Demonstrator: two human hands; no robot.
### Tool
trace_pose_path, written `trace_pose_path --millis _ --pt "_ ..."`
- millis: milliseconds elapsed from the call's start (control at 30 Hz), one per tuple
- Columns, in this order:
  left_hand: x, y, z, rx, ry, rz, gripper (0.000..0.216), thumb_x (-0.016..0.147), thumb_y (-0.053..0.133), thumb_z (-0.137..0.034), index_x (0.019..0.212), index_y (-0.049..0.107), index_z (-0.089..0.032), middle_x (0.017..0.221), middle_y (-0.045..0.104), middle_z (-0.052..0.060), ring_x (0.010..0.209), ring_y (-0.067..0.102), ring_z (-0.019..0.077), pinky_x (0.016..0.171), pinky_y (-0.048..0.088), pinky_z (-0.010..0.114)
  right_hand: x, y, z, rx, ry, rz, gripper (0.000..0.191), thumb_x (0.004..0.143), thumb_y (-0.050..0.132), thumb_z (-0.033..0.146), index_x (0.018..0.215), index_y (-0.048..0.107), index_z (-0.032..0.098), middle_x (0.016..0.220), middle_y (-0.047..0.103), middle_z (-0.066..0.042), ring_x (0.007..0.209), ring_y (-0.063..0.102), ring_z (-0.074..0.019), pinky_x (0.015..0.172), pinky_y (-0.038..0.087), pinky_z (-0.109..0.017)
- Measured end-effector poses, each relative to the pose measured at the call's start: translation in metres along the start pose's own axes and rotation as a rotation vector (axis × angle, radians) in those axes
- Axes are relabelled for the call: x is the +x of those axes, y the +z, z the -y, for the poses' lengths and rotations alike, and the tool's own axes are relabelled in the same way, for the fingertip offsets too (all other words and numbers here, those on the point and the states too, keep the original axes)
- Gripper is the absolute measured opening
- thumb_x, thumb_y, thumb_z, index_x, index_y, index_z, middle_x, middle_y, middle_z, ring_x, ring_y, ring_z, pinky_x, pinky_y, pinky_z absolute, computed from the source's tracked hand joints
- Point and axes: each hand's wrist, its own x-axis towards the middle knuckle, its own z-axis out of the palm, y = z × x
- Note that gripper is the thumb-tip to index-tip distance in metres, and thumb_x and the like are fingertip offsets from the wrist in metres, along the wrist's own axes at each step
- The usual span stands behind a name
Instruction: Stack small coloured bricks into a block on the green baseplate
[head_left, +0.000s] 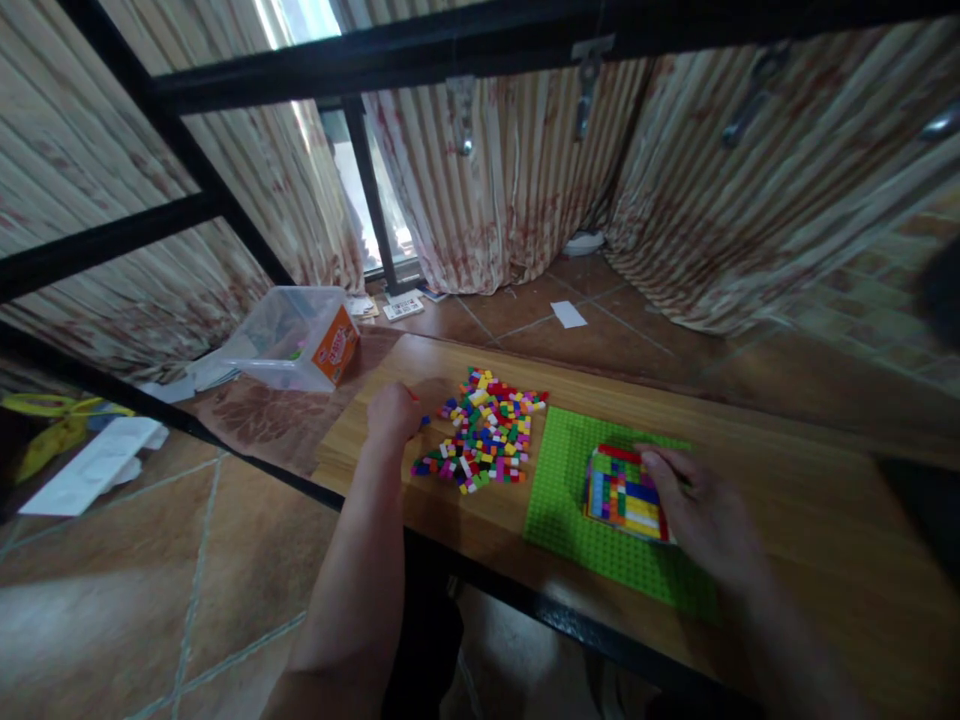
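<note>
My left hand [394, 412] is closed at the left side of a pile of loose toy bricks [487, 430] in many colours. A small red brick [413, 394] shows at its fingertips. Just right of that hand lies a blue brick [425, 420]. On a green studded baseplate [559, 500] sits a low, roughly square build of coloured bricks [626, 495], with a red row along its far edge. My right hand [690, 505] rests over the right side of this build, fingers bent together at its far right corner. Whatever is between those fingers is hidden.
The wooden table [810, 520] has a dark front edge. Past its left end stands a clear plastic bin [289, 345] with an orange label. Dark metal bars [390, 70] cross above the far side, before striped curtains [510, 190]. Papers lie on the tiled floor.
</note>
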Motion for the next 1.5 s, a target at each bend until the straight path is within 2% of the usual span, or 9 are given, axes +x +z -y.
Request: trace_pose_path --millis 167,267,333,467,733,967,1100,1233,1500 --pt "-0.020 0.009 -0.036 -0.479 0.266 0.018 0.018 0.084 0.062 -0.021 0.095 0.073 -0.012 0.087 0.075 0.007 0.081 0.069 0.0195 0.078 0.053 0.030 -0.001 -0.004 0.006 0.048 -0.010 -0.197 0.044 0.096 0.049 0.057 0.103 0.076 0.022 0.111 0.078 -0.012 0.106 0.071 -0.0304 0.097 0.055 -0.048" --pt "-0.050 0.026 -0.070 -0.917 0.506 0.253 0.019 0.085 0.063 -0.021 0.100 0.073 -0.013 0.091 0.075 0.005 0.082 0.068 0.0152 0.078 0.054 0.026 -0.003 -0.004 0.012 0.087 -0.076 -0.246 0.036 0.096 0.053 0.052 0.104 0.075 0.025 0.110 0.077 -0.010 0.106 0.071 -0.0281 0.097 0.055 -0.046" --pt "-0.073 0.038 -0.090 -1.083 0.508 0.472 0.023 0.087 0.064 -0.023 0.107 0.071 -0.015 0.091 0.075 0.005 0.074 0.067 0.0134 0.069 0.054 0.024 -0.006 -0.002 0.017 0.121 -0.125 -0.240 0.031 0.095 0.057 0.050 0.104 0.075 0.027 0.109 0.077 -0.007 0.105 0.071 -0.0266 0.096 0.055 -0.045" --pt "-0.107 0.054 -0.116 -1.219 0.476 0.732 0.020 0.089 0.062 -0.019 0.106 0.071 -0.015 0.089 0.075 0.005 0.070 0.067 0.0111 0.069 0.055 0.023 -0.014 -0.002 0.025 0.151 -0.178 -0.159 0.029 0.092 0.063 0.049 0.111 0.074 0.030 0.115 0.074 -0.006 0.107 0.070 -0.0260 0.093 0.057 -0.044" --pt "-0.118 0.057 -0.124 -1.227 0.554 0.903 0.028 0.087 0.067 -0.021 0.114 0.066 -0.016 0.079 0.072 0.002 0.059 0.060 0.0088 0.059 0.049 0.020 -0.018 -0.002 0.030 0.162 -0.258 -0.022 0.026 0.092 0.065 0.046 0.108 0.077 0.030 0.115 0.073 -0.007 0.108 0.069 -0.0253 0.097 0.056 -0.044" --pt "-0.115 0.059 -0.124 -1.185 0.548 0.863 0.025 0.087 0.062 -0.017 0.112 0.066 -0.015 0.081 0.073 0.002 0.057 0.060 0.0083 0.058 0.049 0.021 -0.015 0.001 0.029 0.152 -0.198 -0.034 0.024 0.093 0.063 0.046 0.101 0.078 0.029 0.112 0.072 -0.006 0.105 0.068 -0.0243 0.098 0.055 -0.043" --pt "-0.100 0.063 -0.120 -1.111 0.491 0.627 0.022 0.088 0.057 -0.015 0.107 0.069 -0.013 0.081 0.075 0.004 0.062 0.062 0.0111 0.060 0.051 0.023 -0.012 0.001 0.026 0.114 -0.162 -0.103 0.025 0.093 0.062 0.047 0.098 0.078 0.029 0.117 0.069 -0.007 0.112 0.064 -0.0260 0.103 0.051 -0.047" --pt "-0.092 0.070 -0.118 -0.980 0.510 0.451 0.018 0.087 0.059 -0.016 0.098 0.074 -0.015 0.092 0.077 0.007 0.082 0.070 0.0166 0.072 0.055 0.026 -0.011 0.005 0.023 0.085 -0.180 -0.073 0.024 0.092 0.064 0.047 0.099 0.080 0.031 0.123 0.066 -0.007 0.118 0.061 -0.0281 0.106 0.048 -0.051" --pt "-0.102 0.078 -0.121 -0.848 0.659 0.481 0.028 0.087 0.057 -0.011 0.106 0.076 -0.018 0.104 0.080 0.006 0.095 0.073 0.0189 0.094 0.056 0.033 -0.006 0.014 0.017 0.102 -0.221 -0.044 0.023 0.091 0.066 0.047 0.102 0.080 0.032 0.128 0.064 -0.007 0.122 0.058 -0.0289 0.107 0.045 -0.053"
